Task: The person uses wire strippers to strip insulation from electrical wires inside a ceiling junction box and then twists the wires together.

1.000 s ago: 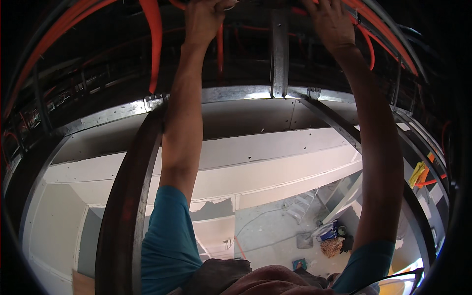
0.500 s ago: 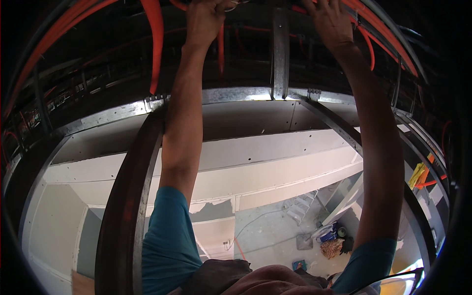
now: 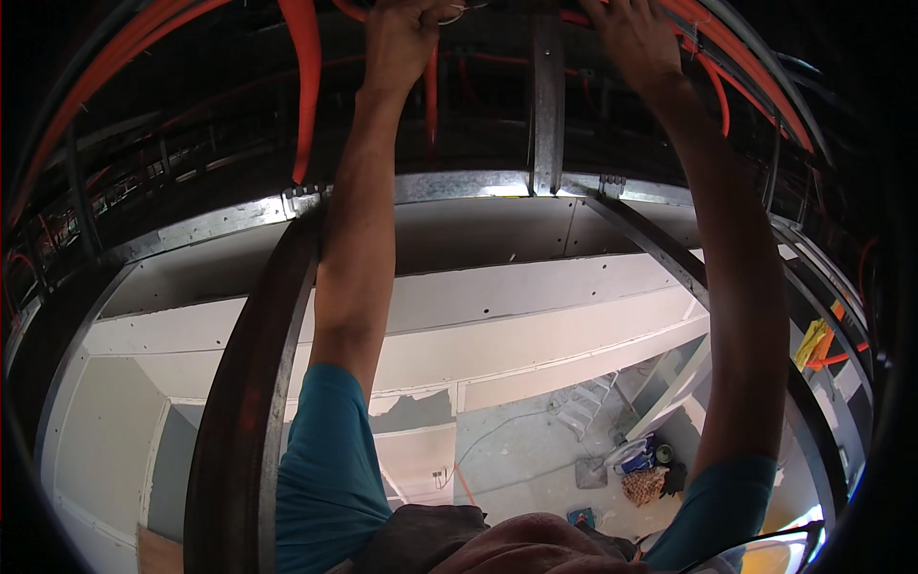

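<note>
Both my arms reach up to the top edge of the view. My left hand [image 3: 404, 36] is closed, its fingers curled round a thin pale wire [image 3: 452, 13] that shows at the fingertips; the rest of the wire is out of view. My right hand [image 3: 639, 40] is raised with its fingers stretched out, their tips close to or past the top edge. Beside it on the right runs a bundle of orange corrugated conduits [image 3: 741, 59]. Between the hands stands a vertical metal stud [image 3: 547, 105].
A metal ceiling channel [image 3: 449, 186] crosses below my hands. Dark metal profiles [image 3: 251, 383] run down on the left and right of my arms. An orange conduit [image 3: 304, 86] hangs at left. Far below are a floor with a stepladder [image 3: 585, 404], bags [image 3: 645, 485] and plasterboard walls.
My right hand has shifted slightly to the left and its fingers have moved a little. My left hand has moved only very slightly, staying closed.
</note>
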